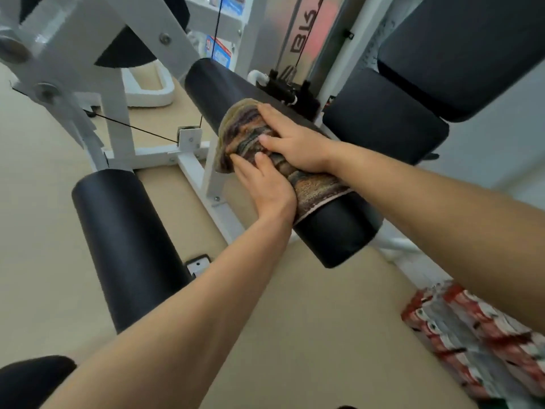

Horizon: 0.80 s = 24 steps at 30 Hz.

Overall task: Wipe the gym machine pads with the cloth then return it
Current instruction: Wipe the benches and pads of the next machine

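A striped brown and purple cloth [244, 134] is wrapped over the upper black roller pad [336, 234] of a white gym machine, near the middle of the head view. My right hand [295, 140] lies on top of the cloth with its fingers curled round the pad. My left hand [265, 184] presses the cloth from the near side with straight fingers. A second black roller pad [126, 240] sits lower left, bare. The black seat pad [386, 119] and back pad [460, 51] are at the upper right.
The white steel frame [188, 166] with a thin black cable [132, 128] runs under the pads across a beige floor. A red and white patterned bundle [477, 340] lies on the floor at the lower right. A dark rounded pad [32, 379] shows at the bottom left corner.
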### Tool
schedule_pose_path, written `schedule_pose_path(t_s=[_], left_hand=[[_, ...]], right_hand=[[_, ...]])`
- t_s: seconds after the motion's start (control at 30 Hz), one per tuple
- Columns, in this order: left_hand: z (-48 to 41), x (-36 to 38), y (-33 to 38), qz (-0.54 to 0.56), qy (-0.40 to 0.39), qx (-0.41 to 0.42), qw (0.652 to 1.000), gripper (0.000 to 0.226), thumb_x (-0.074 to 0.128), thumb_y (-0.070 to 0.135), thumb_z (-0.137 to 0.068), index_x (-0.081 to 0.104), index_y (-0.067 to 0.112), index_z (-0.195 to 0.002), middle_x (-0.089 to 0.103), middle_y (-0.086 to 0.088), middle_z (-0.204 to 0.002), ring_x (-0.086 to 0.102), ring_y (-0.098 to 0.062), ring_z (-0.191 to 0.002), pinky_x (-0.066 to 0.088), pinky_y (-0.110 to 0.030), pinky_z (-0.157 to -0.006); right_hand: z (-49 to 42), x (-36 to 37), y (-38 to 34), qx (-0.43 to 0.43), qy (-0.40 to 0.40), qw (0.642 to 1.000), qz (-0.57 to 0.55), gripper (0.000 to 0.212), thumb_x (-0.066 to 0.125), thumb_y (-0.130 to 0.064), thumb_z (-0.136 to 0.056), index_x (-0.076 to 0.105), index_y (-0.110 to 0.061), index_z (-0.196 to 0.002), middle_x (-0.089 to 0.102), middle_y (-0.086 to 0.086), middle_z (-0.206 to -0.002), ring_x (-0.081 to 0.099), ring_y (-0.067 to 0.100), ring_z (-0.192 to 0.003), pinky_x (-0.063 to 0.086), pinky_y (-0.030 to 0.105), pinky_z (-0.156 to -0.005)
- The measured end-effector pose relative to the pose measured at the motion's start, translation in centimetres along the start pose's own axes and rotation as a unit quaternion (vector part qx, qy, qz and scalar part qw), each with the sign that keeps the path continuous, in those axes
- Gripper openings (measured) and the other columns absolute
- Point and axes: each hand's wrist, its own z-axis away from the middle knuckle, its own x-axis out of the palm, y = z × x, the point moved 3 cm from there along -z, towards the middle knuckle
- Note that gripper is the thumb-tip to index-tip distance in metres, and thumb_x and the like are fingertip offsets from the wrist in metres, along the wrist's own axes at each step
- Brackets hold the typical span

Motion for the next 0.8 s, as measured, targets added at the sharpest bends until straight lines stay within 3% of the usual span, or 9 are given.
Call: schedule_pose_path(t_s=[0.1,0.2,0.37,0.57,0.7,0.8], left_hand=[[6.8,0.6,-1.7,0.007,-0.002,0.003,1.000,0.059,0.025,0.036,-0.108,0.002,0.018,-0.160,0.005,-0.002,-0.168,0.008,-0.014,-0.153,0.008,-0.027,-0.121],[12.7,1.1,-3.9,0.027,-0.013,-0.005,1.000,0.059,0.024,0.039,-0.108,0.001,0.022,-0.160,0.002,0.005,-0.168,0.005,-0.008,-0.153,0.005,-0.020,-0.117],[14.4,1.5,-4.6,0.044,-0.014,-0.023,0.999,0.058,0.024,0.040,-0.108,0.000,0.029,-0.159,0.005,0.009,-0.167,0.009,-0.008,-0.152,0.011,-0.033,-0.124],[5.6,0.6,-2.0,0.031,-0.019,-0.004,0.999,0.060,0.024,0.038,-0.108,-0.001,0.024,-0.160,0.004,0.005,-0.167,0.007,-0.010,-0.153,0.007,-0.020,-0.112],[-4.4,0.1,-0.3,0.026,-0.001,0.007,1.000,0.061,0.024,0.039,-0.107,0.001,0.019,-0.160,0.012,-0.003,-0.167,0.016,-0.020,-0.152,0.014,-0.035,-0.124],[-10.4,-0.3,1.1,0.015,0.003,0.005,1.000,0.060,0.025,0.037,-0.107,0.004,0.014,-0.160,0.016,-0.011,-0.165,0.022,-0.027,-0.150,0.019,-0.043,-0.123]], right_hand=[[6.4,0.5,1.7,0.006,-0.013,1.000,0.002,0.070,0.045,-0.027,-0.104,0.003,-0.012,-0.159,-0.005,0.003,-0.167,-0.006,0.009,-0.153,-0.004,0.019,-0.121],[12.3,1.0,2.8,0.002,-0.009,1.000,0.024,0.072,0.046,-0.033,-0.103,0.004,-0.020,-0.160,-0.007,-0.006,-0.167,-0.007,0.003,-0.152,0.001,0.026,-0.124],[15.7,1.6,3.0,0.007,0.015,0.999,0.043,0.069,0.041,-0.042,-0.103,0.004,-0.028,-0.159,-0.005,-0.015,-0.166,-0.004,-0.003,-0.150,0.009,0.028,-0.124],[6.0,0.5,1.5,0.016,-0.014,0.999,0.047,0.068,0.039,-0.032,-0.106,0.000,-0.016,-0.159,-0.010,-0.002,-0.167,-0.010,0.005,-0.152,-0.003,0.023,-0.123],[-3.7,0.0,0.1,0.023,0.001,0.999,0.044,0.069,0.042,-0.031,-0.105,0.003,-0.013,-0.159,-0.004,0.003,-0.168,-0.006,0.010,-0.153,-0.003,0.020,-0.119],[-9.5,-0.2,-0.1,0.025,0.019,0.999,0.040,0.069,0.043,-0.032,-0.104,0.007,-0.012,-0.159,0.001,0.003,-0.168,-0.002,0.011,-0.153,0.000,0.021,-0.119]])
